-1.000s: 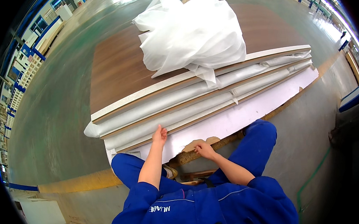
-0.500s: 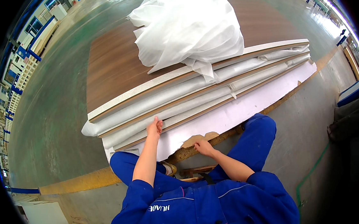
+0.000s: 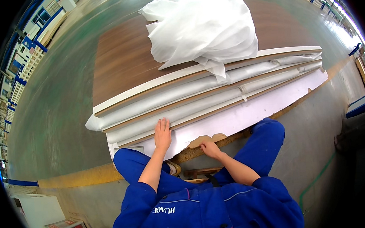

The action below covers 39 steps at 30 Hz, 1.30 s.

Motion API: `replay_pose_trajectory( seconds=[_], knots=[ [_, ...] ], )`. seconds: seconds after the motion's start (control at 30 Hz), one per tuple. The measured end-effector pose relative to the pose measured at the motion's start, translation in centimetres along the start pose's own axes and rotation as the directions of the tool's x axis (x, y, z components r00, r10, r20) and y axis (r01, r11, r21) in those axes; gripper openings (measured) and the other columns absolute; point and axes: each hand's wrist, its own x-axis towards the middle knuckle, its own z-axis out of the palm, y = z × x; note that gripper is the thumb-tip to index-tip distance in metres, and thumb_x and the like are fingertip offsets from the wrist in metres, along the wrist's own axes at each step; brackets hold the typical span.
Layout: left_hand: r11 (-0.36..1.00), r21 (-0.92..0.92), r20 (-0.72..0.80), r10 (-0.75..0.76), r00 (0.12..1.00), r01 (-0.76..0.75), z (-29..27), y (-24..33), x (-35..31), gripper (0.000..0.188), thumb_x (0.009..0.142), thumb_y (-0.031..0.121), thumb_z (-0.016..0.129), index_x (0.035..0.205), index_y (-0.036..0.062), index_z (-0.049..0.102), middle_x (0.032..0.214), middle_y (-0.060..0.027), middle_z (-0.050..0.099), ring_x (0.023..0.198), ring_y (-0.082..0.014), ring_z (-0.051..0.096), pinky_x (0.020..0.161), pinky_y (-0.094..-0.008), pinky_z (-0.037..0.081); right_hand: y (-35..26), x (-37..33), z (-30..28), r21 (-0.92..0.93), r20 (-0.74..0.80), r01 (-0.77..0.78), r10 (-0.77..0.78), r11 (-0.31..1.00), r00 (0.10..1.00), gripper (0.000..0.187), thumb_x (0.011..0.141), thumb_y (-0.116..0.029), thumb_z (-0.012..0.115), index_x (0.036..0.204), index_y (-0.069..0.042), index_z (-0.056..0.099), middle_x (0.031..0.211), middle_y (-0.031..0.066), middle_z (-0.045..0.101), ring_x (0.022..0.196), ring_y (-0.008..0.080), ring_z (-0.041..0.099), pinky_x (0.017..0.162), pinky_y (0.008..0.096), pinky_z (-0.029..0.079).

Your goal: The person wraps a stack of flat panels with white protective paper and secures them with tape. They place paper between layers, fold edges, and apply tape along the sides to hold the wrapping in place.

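A stack of wood-grain brown panels (image 3: 123, 63) lies in front of me, with white foam sheet (image 3: 165, 100) folded between the layers along the near edge. My left hand (image 3: 163, 136) rests with its fingers extended against the lower wrapped layer. Below that layer spreads a white base sheet (image 3: 257, 113). Its near edge is torn and shows brown board (image 3: 207, 140). Right beside this tear is my right hand (image 3: 210, 150), its fingers curled closed. Whatever they hold, if anything, is hidden. A crumpled heap of thin white sheeting (image 3: 202, 29) covers part of the top panel.
My bent knees flank the near edge of the stack. A low wooden piece (image 3: 200, 172) sits between my legs. A yellow floor stripe (image 3: 77, 178) runs across the shop floor. At the lower left stands a white cabinet (image 3: 40, 212); dark cloth (image 3: 352, 126) hangs at the right.
My left hand has gone from curled fingers at the layer edge to fingers laid out flat against it. The right hand stays closed by the torn edge. The view has shifted slightly.
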Motion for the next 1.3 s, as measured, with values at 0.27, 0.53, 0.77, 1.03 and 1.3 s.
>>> replay_pose_trajectory(
  seconds=[0.27, 0.53, 0.77, 1.03, 1.3],
  knots=[
    [0.994, 0.105, 0.18, 0.0, 0.984, -0.019, 1.7, -0.1, -1.0, 0.063, 0.087, 0.026, 0.059, 0.141, 0.0062, 0.034, 0.145, -0.0136, 0.034, 0.135, -0.0329, 0.03, 0.113, -0.0442, 0.023, 0.4, -0.5, 0.3, -0.073, 0.02, 0.011, -0.01, 0.997, 1.0, 0.024, 0.087, -0.017, 0.05, 0.097, -0.002, 0.065, 0.094, 0.021, 0.065, 0.091, 0.0382, 0.061, 0.081, 0.0459, 0.048],
    [0.991, 0.133, 0.223, 0.001, 0.975, -0.031, 1.5, -0.2, -1.1, 0.069, 0.087, 0.031, 0.06, 0.144, 0.0068, 0.029, 0.15, -0.0142, 0.027, 0.137, -0.0328, 0.026, 0.113, -0.0444, 0.022, 0.3, -0.7, 0.4, -0.163, 0.064, 0.051, -0.041, 0.985, 0.997, 0.024, 0.089, -0.015, 0.048, 0.1, 0.0, 0.064, 0.092, 0.0167, 0.068, 0.089, 0.0326, 0.064, 0.08, 0.0402, 0.05],
    [0.976, 0.215, 0.237, -0.08, 0.968, 0.029, 1.5, 0.1, -1.7, 0.07, 0.088, 0.035, 0.058, 0.147, 0.0142, 0.027, 0.152, -0.0164, 0.021, 0.139, -0.0419, 0.017, 0.113, -0.0504, 0.016, -0.3, -1.3, 0.0, -0.189, 0.104, 0.066, -0.047, 0.98, 0.993, 0.024, 0.088, -0.016, 0.049, 0.101, -0.002, 0.064, 0.093, 0.0181, 0.067, 0.091, 0.035, 0.063, 0.081, 0.0416, 0.049],
    [0.951, 0.26, 0.194, -0.223, 0.955, 0.169, 1.3, -0.4, -2.5, 0.067, 0.088, 0.037, 0.057, 0.147, 0.0286, 0.027, 0.151, -0.0208, 0.021, 0.133, -0.0543, 0.017, 0.108, -0.0632, 0.012, -1.4, -1.0, 0.0, -0.249, 0.073, 0.114, -0.099, 0.962, 0.992, 0.025, 0.088, -0.014, 0.05, 0.107, -0.003, 0.061, 0.101, 0.0202, 0.064, 0.094, 0.0376, 0.06, 0.083, 0.0437, 0.048],
    [0.945, 0.286, 0.225, -0.227, 0.948, 0.158, 1.3, -1.2, -2.6, 0.067, 0.088, 0.036, 0.057, 0.147, 0.0322, 0.025, 0.151, -0.0203, 0.021, 0.131, -0.0523, 0.023, 0.108, -0.0587, 0.019, -8.3, 6.0, -1.7, -0.65, -0.132, 0.37, -0.578, 0.664, 0.805, 0.051, 0.081, 0.0, 0.048, 0.132, -0.003, 0.044, 0.141, 0.0171, 0.04, 0.13, 0.0335, 0.037, 0.107, 0.0454, 0.031]
  ],
)
